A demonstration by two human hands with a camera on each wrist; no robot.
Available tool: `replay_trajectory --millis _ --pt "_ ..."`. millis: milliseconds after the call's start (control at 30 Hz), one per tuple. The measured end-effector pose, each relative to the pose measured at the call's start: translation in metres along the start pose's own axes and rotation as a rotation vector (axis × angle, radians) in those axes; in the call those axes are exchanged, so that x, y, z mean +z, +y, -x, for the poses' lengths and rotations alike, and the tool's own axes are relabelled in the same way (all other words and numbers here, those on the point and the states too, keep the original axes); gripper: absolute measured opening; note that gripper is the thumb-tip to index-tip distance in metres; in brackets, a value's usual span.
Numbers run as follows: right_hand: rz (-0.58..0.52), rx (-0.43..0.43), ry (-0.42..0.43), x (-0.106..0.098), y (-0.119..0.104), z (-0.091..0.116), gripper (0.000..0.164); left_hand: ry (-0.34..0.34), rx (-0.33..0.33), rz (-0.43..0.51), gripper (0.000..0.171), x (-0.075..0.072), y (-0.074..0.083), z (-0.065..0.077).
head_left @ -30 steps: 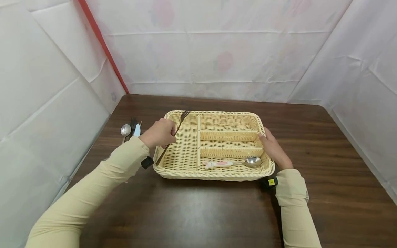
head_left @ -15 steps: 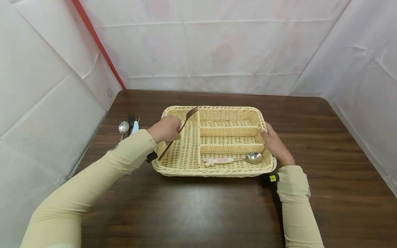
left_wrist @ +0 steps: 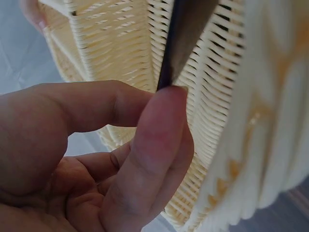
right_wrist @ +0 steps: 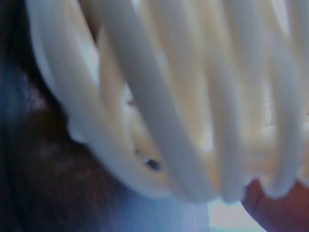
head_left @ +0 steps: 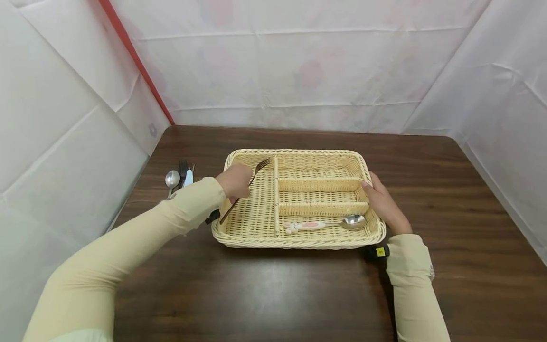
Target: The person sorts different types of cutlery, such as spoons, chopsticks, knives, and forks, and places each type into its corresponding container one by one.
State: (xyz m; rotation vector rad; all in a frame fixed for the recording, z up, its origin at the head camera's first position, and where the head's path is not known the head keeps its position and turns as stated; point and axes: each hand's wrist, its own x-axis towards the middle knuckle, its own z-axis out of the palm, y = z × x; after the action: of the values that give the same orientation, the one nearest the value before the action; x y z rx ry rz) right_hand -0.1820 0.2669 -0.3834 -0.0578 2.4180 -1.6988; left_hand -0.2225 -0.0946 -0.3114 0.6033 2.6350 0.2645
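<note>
My left hand (head_left: 236, 183) pinches a dark fork (head_left: 261, 165) over the wide left compartment of a cream wicker basket (head_left: 295, 244). The fork slants, tines toward the back divider and handle end toward the front left rim. In the left wrist view, thumb and finger pinch its dark handle (left_wrist: 186, 41) inside the basket. With thumb on the rim, my right hand (head_left: 386, 204) grips the basket's right side; its outer fingers are mostly hidden. A spoon (head_left: 309, 225) with a white and pink rabbit handle lies in the front right compartment.
Left of the basket, on the brown table (head_left: 273, 294), lie a metal spoon (head_left: 172, 178), a black fork (head_left: 183, 167) and a light blue piece (head_left: 188, 178), partly hidden by my sleeve. White sheeting (head_left: 273, 71) hangs behind and at both sides.
My left hand has moved right with the fork, further over the left compartment. The right hand keeps its grip on the basket. The whole view has shifted slightly.
</note>
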Motion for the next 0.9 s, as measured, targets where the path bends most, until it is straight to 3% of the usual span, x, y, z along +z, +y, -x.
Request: replay_trajectory --millis 100,367,567,900 --pt "0.021 0.003 0.004 -0.001 0.001 0.001 0.056 -0.026 -0.01 -0.019 0.017 0.001 0.002 -0.005" --pt "0.03 -0.002 -0.001 -0.001 0.001 0.003 0.058 -0.065 -0.02 -0.06 0.013 0.006 0.004 -0.019" --pt "0.034 -0.01 0.0 -0.001 0.002 0.003 0.057 -0.116 -0.037 -0.067 0.033 0.01 0.003 -0.025" --pt "0.038 0.009 0.014 -0.001 0.003 0.002 0.057 -0.222 -0.075 -0.087 0.038 0.01 0.003 -0.036"
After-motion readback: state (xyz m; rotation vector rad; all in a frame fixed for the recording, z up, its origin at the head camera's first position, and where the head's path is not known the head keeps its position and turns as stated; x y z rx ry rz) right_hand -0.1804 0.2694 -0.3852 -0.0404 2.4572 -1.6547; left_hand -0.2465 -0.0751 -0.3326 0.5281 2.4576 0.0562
